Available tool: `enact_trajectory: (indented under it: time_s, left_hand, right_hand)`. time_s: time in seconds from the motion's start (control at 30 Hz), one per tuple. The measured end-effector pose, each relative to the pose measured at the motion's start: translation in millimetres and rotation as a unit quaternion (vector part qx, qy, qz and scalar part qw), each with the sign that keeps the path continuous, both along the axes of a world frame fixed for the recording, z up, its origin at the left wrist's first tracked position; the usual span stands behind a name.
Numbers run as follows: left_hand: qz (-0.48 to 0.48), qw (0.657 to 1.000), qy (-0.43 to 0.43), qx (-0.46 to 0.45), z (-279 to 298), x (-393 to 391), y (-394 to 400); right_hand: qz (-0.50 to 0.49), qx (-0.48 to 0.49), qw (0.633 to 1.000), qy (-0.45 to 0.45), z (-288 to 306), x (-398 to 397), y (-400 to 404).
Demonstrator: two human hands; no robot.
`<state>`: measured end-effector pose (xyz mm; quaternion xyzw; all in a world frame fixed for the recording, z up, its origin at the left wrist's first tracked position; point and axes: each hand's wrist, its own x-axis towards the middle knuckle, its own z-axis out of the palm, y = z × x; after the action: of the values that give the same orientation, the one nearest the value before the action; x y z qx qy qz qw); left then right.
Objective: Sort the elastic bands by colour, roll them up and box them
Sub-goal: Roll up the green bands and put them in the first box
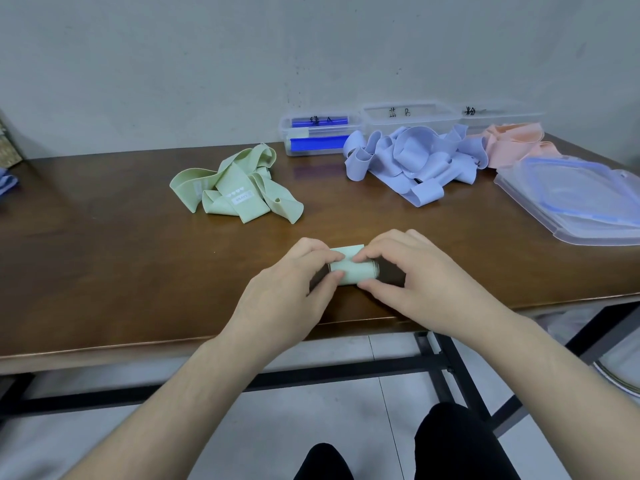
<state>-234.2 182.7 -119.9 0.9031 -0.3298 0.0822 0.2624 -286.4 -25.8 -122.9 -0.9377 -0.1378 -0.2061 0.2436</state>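
Both hands on one green band roll [349, 268] near the front edge of the wooden table [104, 271]. Left hand [294, 289] pinches the roll's left end, thumb at the near side, fingers curled over the top. Right hand [412, 275] pinches the right end the same way, thumb tip at the near lower edge, fingertips on top. Roll lies on its side on the tabletop, a short loose flap still flat behind it. Further back left of centre: pile of loose green bands [239, 188], one with a white label. Back right: bigger pile of lavender-blue bands [412, 161], just beside it a pink pile [512, 143], the two touching or nearly so. Along the wall, three clear plastic boxes in a row, each with a handwritten mark: left box [318, 133] shows blue parts inside, contents otherwise unclear; middle box [408, 114] behind the blue pile; right box [498, 114] behind the pink pile. Clear lids with blue seals [575, 206] stacked at the table's right end. Bottom of view: dark-trousered knees [450, 445], black table frame [346, 372].
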Motion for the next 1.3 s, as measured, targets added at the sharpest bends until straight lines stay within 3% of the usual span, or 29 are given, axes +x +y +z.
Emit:
enact_trajectory:
  time_s: [0.13,0.37,0.83,1.2,1.3]
  left_hand:
    - [-0.029,0.999,-0.018,-0.035,5.0,-2.0,0.7]
    - [-0.017,0.999,-0.025,0.010,5.0,13.7,-2.7]
    - [-0.017,0.996,-0.064,0.057,7.2,18.3,-8.4]
    - [0.000,0.988,-0.013,0.155,21.7,43.3,-18.6]
    - [-0.004,0.990,0.044,0.131,23.4,47.7,-18.8]
  right_hand:
    - [0.007,0.011,1.000,0.002,0.2,4.9,-2.5]
    - [-0.008,-0.038,0.999,0.009,4.0,7.9,-0.9]
    - [-0.045,-0.030,0.998,0.022,0.5,23.1,-3.5]
    - [-0.030,0.008,0.997,0.068,6.3,38.8,-4.2]
    - [-0.038,0.035,0.997,0.060,8.3,38.0,-3.0]
